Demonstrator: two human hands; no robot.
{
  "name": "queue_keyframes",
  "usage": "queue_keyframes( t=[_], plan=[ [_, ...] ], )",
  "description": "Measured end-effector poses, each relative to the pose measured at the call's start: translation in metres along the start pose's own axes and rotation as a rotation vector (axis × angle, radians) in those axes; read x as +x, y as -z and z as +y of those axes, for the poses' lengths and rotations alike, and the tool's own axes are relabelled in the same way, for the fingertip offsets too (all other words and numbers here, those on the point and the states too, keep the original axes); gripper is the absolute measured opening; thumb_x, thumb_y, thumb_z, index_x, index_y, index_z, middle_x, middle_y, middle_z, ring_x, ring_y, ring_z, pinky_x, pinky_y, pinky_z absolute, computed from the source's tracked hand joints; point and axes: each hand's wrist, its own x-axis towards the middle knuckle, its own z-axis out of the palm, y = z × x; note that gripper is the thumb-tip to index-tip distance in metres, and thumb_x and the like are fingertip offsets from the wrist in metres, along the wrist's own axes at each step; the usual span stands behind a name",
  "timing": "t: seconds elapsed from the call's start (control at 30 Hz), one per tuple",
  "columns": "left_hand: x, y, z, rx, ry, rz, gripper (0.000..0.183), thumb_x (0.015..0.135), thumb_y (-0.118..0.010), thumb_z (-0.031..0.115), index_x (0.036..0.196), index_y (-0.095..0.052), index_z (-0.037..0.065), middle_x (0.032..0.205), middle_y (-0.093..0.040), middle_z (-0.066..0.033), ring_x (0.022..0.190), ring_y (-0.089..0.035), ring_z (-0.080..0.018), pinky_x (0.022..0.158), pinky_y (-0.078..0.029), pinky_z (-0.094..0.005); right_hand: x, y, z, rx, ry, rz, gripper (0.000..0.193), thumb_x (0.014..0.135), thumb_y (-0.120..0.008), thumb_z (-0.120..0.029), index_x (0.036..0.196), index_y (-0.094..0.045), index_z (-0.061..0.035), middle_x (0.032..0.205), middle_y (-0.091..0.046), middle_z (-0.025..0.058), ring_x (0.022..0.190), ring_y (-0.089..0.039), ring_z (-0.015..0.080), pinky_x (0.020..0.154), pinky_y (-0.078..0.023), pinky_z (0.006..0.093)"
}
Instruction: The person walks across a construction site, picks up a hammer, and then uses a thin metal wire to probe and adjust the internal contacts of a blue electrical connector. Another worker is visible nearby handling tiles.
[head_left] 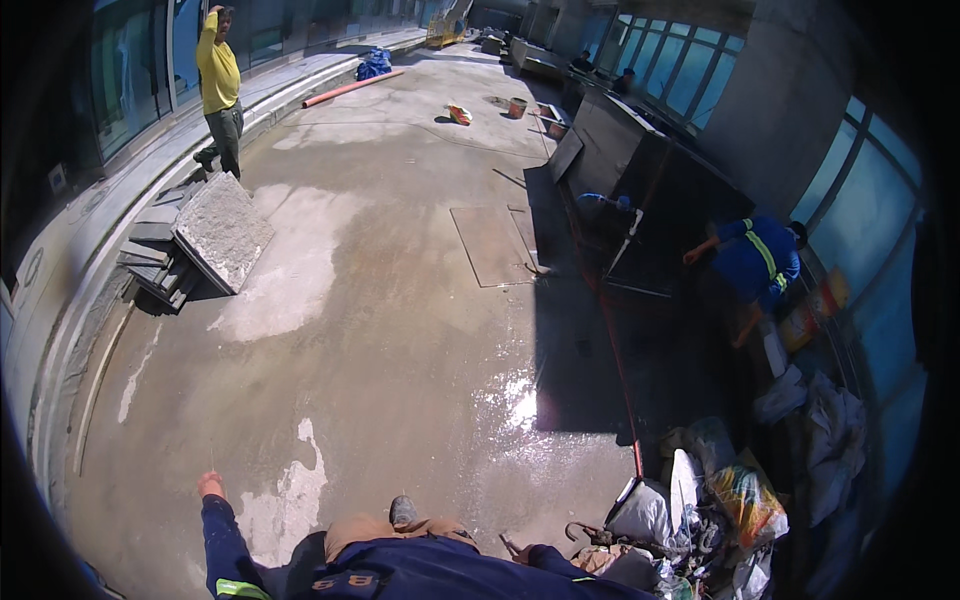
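Observation:
My left arm stretches out to the lower left in a dark blue sleeve with a reflective cuff band. My left hand [211, 485] is over the wet concrete floor [400, 390]; it looks small, and whether it holds anything cannot be made out. Close to my body on the right, my right hand [517, 550] has a finger stretched out and nothing visible in it. It is nearest to a curved rod-like piece [580, 528] at the edge of a rubbish heap [690, 510] of sacks and plastic bags. My boot [403, 511] stands on the floor ahead of me.
Stone slabs [222, 232] lean in a stack at left, near a person in yellow [219, 75]. A thin board [492, 246] lies mid-floor. A red hose [612, 335] runs past a dark block structure [650, 170]. A person in blue [757, 260] bends at right.

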Motion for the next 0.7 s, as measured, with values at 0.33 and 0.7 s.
queue_keyframes(
  t=[0.33,0.7],
  plan=[
    [-0.016,-0.077,0.018,1.312,0.199,-0.729,0.027,0.089,-0.054,0.021,0.097,-0.074,0.005,0.099,-0.073,-0.0117,0.096,-0.069,-0.0301,0.084,-0.053,-0.0405,0.11,0.385,-0.156,0.326,-0.035,0.314,0.039,0.091,-0.062,-0.039,0.071,-0.061,-0.0047,0.058,-0.058,0.0064,0.048,-0.057,0.0212,0.048,-0.046,0.0383],
    [0.482,-0.447,0.458,0.302,-0.234,-0.233,0.024,0.081,-0.059,0.022,0.079,-0.07,0.001,0.081,-0.069,-0.0195,0.078,-0.066,-0.0328,0.072,-0.052,-0.0387,0.146,0.547,-0.326,0.218,-0.017,-0.017,0.048,0.095,-0.052,-0.049,0.083,-0.069,-0.0059,0.072,-0.068,0.0096,0.062,-0.064,0.023,0.058,-0.048,0.0403]
  ],
)
